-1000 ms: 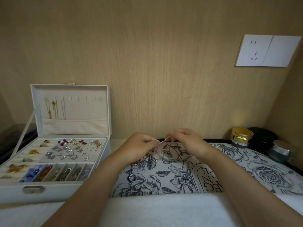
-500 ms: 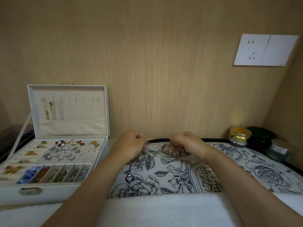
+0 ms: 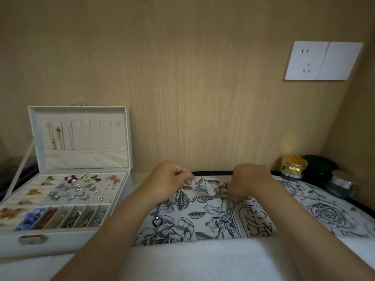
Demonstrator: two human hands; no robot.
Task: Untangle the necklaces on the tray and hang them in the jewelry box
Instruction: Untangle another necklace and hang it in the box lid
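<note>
Head view: left hand [image 3: 168,179] and right hand [image 3: 250,179] both curled, fingertips pinching tangled necklaces [image 3: 203,194], judged pulling strands apart. Tangle sits between grips, on tray [image 3: 324,209]; ring pendant [image 3: 158,221] trails below left grip. Jewelry box [image 3: 81,159] open, well left of grips, lid hooks [image 3: 97,123] exposed for hanging.

the room is dim and warm. the brightest patch is a soft glow on the wall [image 3: 290,142] up and right of the fingers [image 3: 233,190] of the right hand [image 3: 251,179], over the shining gold jar [image 3: 294,165]. far left of the fingers [image 3: 188,181] of the left hand [image 3: 167,180] the jewelry box [image 3: 79,107] sits duller. the chains [image 3: 194,198] between the fingertips look soft, slightly smeared. wall grain bows and the corners darken far from the fingers.
</note>
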